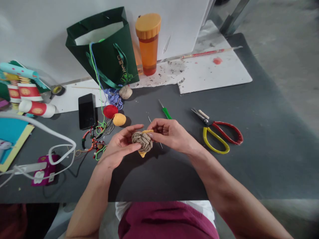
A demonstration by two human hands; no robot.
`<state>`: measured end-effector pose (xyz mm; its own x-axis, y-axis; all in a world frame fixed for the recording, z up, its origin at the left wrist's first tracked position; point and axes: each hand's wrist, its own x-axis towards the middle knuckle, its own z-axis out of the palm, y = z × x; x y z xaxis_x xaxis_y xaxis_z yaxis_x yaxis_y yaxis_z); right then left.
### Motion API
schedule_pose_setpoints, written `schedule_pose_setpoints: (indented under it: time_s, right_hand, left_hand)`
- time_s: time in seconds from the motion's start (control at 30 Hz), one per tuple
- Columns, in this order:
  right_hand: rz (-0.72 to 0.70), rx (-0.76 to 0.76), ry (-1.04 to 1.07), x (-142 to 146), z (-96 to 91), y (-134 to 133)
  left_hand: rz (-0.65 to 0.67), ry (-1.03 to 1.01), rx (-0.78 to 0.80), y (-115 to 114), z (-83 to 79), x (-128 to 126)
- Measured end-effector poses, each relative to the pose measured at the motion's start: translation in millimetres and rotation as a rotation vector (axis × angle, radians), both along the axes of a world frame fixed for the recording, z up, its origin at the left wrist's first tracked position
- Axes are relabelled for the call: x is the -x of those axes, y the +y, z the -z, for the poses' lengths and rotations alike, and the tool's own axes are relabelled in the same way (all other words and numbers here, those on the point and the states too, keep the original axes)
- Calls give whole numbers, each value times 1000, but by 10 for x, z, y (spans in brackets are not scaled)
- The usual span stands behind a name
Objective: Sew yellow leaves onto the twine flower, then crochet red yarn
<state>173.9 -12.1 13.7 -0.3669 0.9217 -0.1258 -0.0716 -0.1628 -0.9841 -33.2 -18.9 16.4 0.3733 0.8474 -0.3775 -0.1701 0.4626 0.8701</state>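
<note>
Between my two hands, just above the grey table, is a small crocheted flower [142,142] with grey-brown ruffled petals and yellow points beneath it. My left hand [122,143] pinches its left side, thumb on the front. My right hand [168,134] grips the upper right edge with thumb and bent fingers. Part of a thin metal needle [160,145] shows below my right hand, its middle hidden. Just beyond lies a crochet hook [165,111] with a green handle. Left of my hands sit a yellow yarn ball [119,119] and a red yarn ball [110,112].
Scissors [216,131] with red and yellow handles lie at right. A black phone [87,111], beaded cords [92,141] and a white cable [59,132] occupy the left. Behind stand a green paper bag [107,49] and an orange bottle [148,46]; a white board [214,73] lies back right.
</note>
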Motion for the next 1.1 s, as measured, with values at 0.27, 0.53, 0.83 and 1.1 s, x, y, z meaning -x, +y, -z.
schedule_pose_setpoints:
  time_s: [0.27,0.53,0.83,1.1]
  right_hand:
    - [28,-10,-15,4,30,-7]
    - [37,-38,-102,11,63,-4]
    - [30,-37,-97,-5,41,1]
    - [30,-45,-70,-13,19,0]
  left_hand:
    - [53,77,8,0,16,10]
    - [80,82,5,-17,47,-15]
    - [54,104,-16,-25,55,-14]
    - [49,103,-31,-26,38,-24]
